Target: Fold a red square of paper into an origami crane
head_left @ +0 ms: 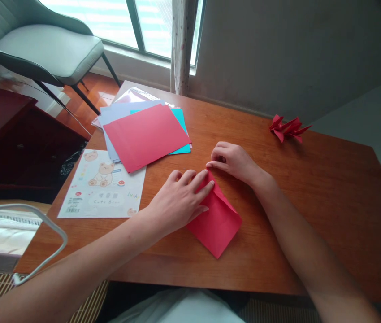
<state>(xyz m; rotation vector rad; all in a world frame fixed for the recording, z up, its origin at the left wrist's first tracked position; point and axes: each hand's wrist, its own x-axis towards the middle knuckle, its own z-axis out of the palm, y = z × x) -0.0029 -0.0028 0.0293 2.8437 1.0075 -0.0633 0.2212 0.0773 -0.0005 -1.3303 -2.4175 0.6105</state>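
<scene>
A folded sheet of red origami paper (pixel 219 226) lies on the wooden table in front of me, with a folded flap along its right side. My left hand (pixel 185 197) rests across the paper's upper left part, palm down, fingers spread and pressing on it. At the paper's far corner, my right hand (pixel 231 159) is closed, its thumb and forefinger pinched together at the tip. Part of that corner is hidden by the fingers of both hands.
Red, pale blue and turquoise sheets (pixel 146 137) are stacked at the back left, partly over a bear-printed cover sheet (pixel 101 190). Folded red paper pieces (pixel 287 128) stand near the far right edge. A white cable (pixel 61 231) bends beside the left edge; a chair (pixel 49 49) stands beyond.
</scene>
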